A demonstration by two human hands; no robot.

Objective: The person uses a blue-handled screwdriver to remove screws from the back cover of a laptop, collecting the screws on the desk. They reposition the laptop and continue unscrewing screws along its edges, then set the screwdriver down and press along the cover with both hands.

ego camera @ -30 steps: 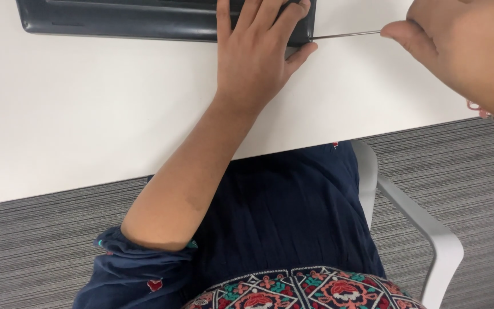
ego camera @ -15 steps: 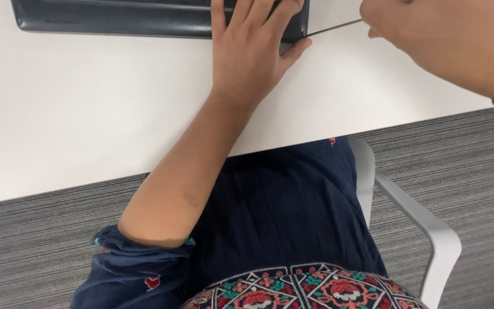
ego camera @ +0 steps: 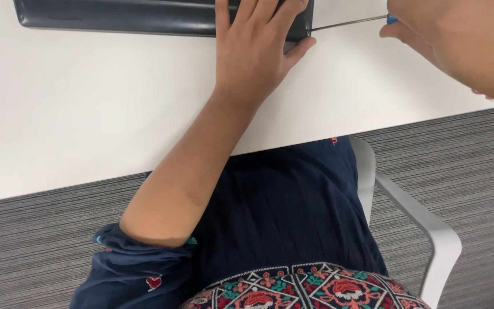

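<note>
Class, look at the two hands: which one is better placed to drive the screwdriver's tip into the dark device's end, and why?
Probably the right hand: it grips the screwdriver, whose shaft already points at the dark device end. The left hand lies flat on the device, steadying it on the white table.

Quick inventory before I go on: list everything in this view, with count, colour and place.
dark flat device: one, dark grey, top edge of the table, lying flat.
screwdriver: one, thin metal shaft with a blue bit of handle showing, tip at the device's right end.
table: one, white, upper half of the view.
chair: one, white frame, lower right.
carpet: grey, striped, under the table.
clothing: navy, with red and teal embroidery at the bottom.
left hand: flat on the device's right end.
right hand: top right, closed on the screwdriver handle.
</note>
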